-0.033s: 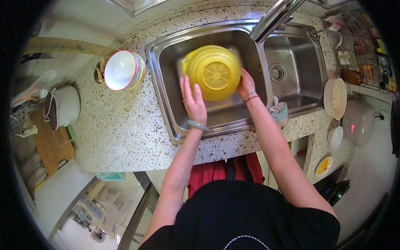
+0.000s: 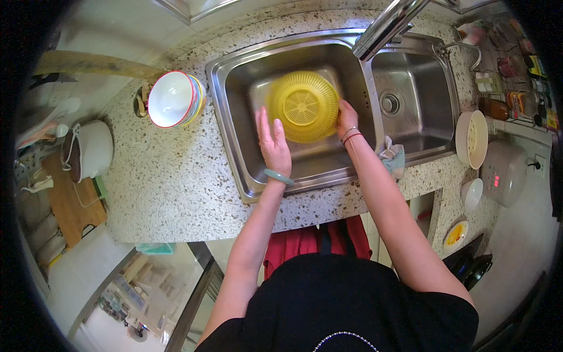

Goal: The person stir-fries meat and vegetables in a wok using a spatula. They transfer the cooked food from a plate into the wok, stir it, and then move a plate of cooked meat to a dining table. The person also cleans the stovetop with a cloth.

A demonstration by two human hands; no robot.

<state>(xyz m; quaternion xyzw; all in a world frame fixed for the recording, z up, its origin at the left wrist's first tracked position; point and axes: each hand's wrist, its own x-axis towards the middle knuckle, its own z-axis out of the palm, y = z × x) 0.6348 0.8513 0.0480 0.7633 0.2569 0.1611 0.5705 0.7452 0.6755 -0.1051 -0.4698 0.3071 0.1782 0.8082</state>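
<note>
Touching the right edge of a yellow strainer (image 2: pixel 303 110) is the right hand (image 2: pixel 346 119), its fingers partly hidden behind that edge, so I cannot tell whether they grasp it. The left hand (image 2: pixel 274 148) is flat and unclenched at the strainer's near left side, fingers straight and together; contact there is unclear. The strainer is inside the larger steel basin (image 2: pixel 319 157), towards its middle; whether it rests on the bottom cannot be told. It is round and bright yellow, with fine slots radiating towards the edge and a paler disc at the middle, patterned in rings and spokes. Its outline is somewhat blurred, most of all on the left. A pale green bangle (image 2: pixel 278 177) circles the left wrist. Left of the sink, stacked bowls (image 2: pixel 170 98), the top one white with a red rim, stand on the speckled bench (image 2: pixel 158 193). A cloth (image 2: pixel 394 159) hangs at the sink's near edge.
</note>
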